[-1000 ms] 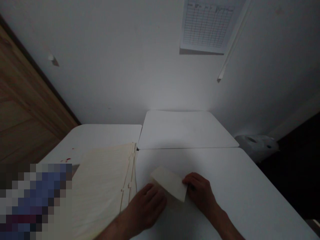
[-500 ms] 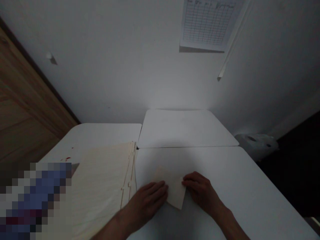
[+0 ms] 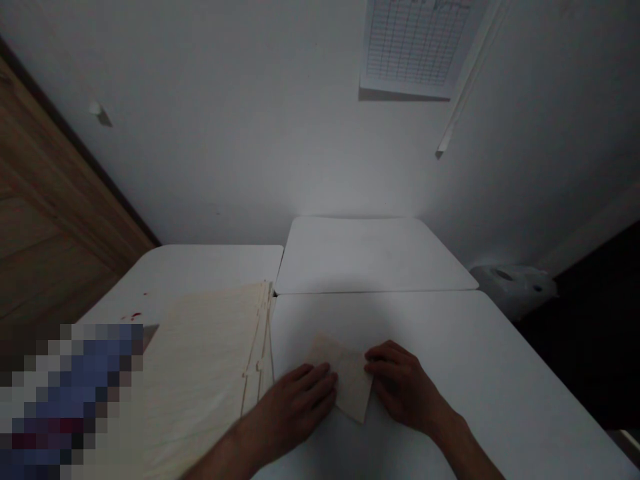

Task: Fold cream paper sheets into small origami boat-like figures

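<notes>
A small, thin, pale beige piece of paper or cloth lies at an angle on the white table; its exact material I cannot tell. My left hand rests over its left part, fingers stretched out and lying flat, covering some of it. On the opposite side, my right hand pinches the right edge between thumb and fingertips. Left of my left hand is a stack of large cream sheets with uneven right edges, and my left forearm crosses its near corner.
The table is made of white panels with visible seams. A printed grid sheet hangs on the wall beside a white cable cover. Wooden panelling stands left; a clear plastic-wrapped bundle lies beyond the right edge. Lower left is pixelated.
Both hands stay almost in place on the small beige piece. Its near corner sits very slightly lower, and the view has shifted a touch.
</notes>
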Tool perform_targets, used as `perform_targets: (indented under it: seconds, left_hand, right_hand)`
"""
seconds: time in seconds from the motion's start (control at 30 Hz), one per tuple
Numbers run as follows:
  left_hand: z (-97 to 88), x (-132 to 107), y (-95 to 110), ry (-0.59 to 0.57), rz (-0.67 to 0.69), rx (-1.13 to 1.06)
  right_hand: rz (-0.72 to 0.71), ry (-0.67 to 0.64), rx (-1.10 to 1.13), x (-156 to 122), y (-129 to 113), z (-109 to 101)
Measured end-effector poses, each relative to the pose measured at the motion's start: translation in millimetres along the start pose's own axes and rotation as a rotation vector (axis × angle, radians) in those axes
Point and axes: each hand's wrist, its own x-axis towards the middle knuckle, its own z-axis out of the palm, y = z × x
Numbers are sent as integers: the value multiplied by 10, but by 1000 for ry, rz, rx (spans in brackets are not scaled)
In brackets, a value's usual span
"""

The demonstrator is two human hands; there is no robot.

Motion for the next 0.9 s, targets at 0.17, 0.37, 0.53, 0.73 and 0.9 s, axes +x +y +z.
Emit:
perform_targets:
  seconds: [0.17, 0.37, 0.53, 0.73, 0.9]
  left_hand:
    - [36, -13, 22, 17, 1, 22]
    - [102, -68, 29, 44, -5, 41]
    - [76, -51, 13, 94, -35, 69]
    - [41, -16, -9, 150, -101, 19]
    - [38, -27, -10, 150, -85, -4]
  right_hand:
    - [38, 25, 17, 18, -27, 11]
    - [80, 24, 106, -17, -7, 0]
    - [102, 21, 159, -34, 15, -28]
    - [330, 74, 398, 50, -15, 8]
    - [641, 92, 663, 118, 16, 93]
